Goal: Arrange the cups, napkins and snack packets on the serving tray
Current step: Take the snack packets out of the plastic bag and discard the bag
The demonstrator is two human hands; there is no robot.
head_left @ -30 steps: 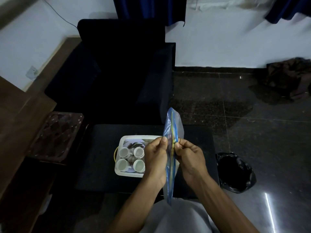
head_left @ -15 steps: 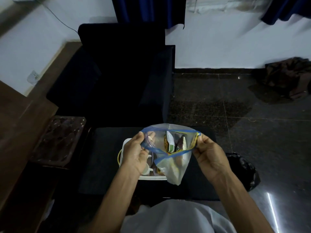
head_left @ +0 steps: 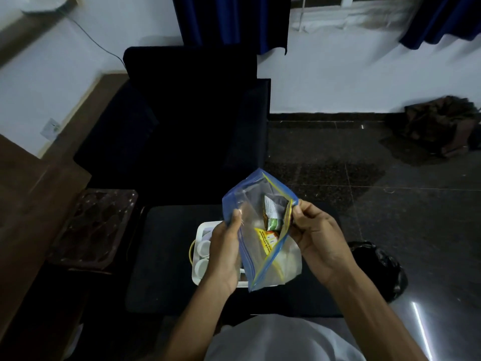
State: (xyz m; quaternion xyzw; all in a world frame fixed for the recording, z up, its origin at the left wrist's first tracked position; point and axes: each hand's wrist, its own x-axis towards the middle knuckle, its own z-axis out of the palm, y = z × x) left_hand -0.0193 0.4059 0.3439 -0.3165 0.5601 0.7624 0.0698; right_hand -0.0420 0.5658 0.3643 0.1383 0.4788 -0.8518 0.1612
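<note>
A clear zip bag (head_left: 260, 204) with a blue and yellow seal hangs between my hands above the tray, its mouth pulled wide. My left hand (head_left: 225, 251) pinches the bag's left lip and my right hand (head_left: 316, 235) pinches the right lip. Inside it lie snack packets: a green and white one (head_left: 272, 213) and a yellow one (head_left: 268, 239). Below, a white serving tray (head_left: 201, 227) sits on a dark low table (head_left: 166, 256), with two white cups (head_left: 202, 248) showing at its left; my hands and the bag hide the remainder of the tray.
A black armchair (head_left: 187, 121) stands behind the table. A brown patterned side table (head_left: 96, 227) is at the left beside a wooden surface (head_left: 28, 199). A black plastic bag (head_left: 377, 269) lies on the glossy floor at right, and a dark cloth heap (head_left: 440, 123) by the wall.
The bag went from held shut and upright, to pulled open sideways, to tilted now with its mouth wide toward me. The packets inside have come into view.
</note>
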